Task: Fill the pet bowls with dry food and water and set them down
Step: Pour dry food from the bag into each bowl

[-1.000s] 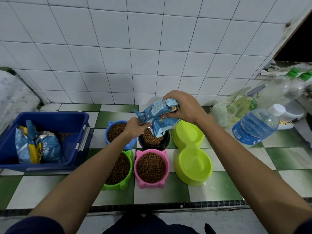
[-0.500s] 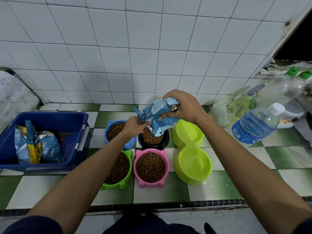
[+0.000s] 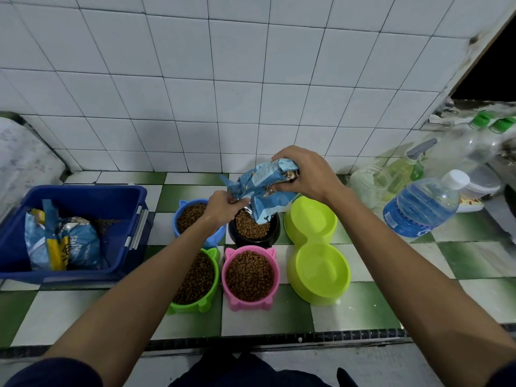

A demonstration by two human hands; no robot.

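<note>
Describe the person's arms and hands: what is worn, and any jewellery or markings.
Both forearms are bare from wrist to above the elbow. Dark navy short sleeves show at the bottom corners, the left sleeve more fully than the right sleeve. The left hand and right hand wear no gloves; no rings, watch or markings are visible.

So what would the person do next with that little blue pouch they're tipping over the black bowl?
Probably tip the small blue food pouch upright and lift it away. The round black bowl beneath it already looks full of brown kibble, like the pink, green and blue bowls. The left hand pinches its lower corner; the right hand grips its top. The lime-green double bowl remains empty.
</note>
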